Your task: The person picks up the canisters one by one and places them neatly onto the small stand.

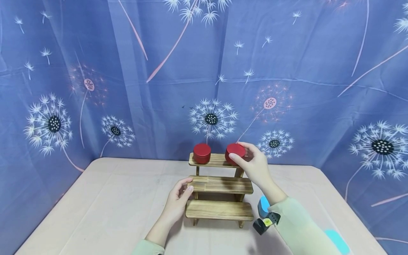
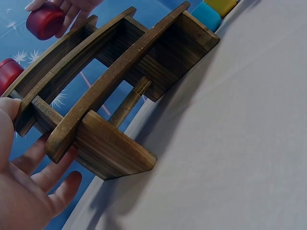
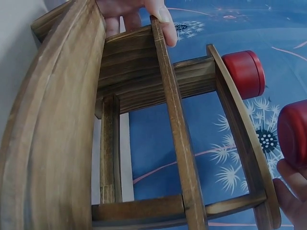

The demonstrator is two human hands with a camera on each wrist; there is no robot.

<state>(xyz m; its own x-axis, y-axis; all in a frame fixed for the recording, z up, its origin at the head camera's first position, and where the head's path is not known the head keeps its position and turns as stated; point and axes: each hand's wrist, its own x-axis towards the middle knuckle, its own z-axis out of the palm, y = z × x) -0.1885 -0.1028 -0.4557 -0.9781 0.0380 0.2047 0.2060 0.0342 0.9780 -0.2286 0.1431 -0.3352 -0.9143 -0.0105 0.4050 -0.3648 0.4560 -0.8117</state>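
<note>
A three-tier wooden display stand (image 1: pixel 220 211) stands on the table. My left hand (image 1: pixel 178 200) grips the left end of its middle tier, thumb over the edge and fingers around the side. My right hand (image 1: pixel 256 164) holds a round red tin (image 1: pixel 235 152) between thumb and fingers, over the right end of the top tier. In the right wrist view a narrow gap shows between this red tin (image 3: pixel 295 134) and the top tier. Another red tin (image 1: pixel 202 153) sits on the top tier's left part.
Right of the stand is a blue object (image 1: pixel 264 206), partly hidden by the right wrist and its black device (image 1: pixel 273 217). A turquoise object (image 1: pixel 337 241) lies by the right sleeve. The left wrist view shows a yellow object (image 2: pixel 223 5). Behind hangs a blue dandelion-print curtain (image 1: pixel 159 106).
</note>
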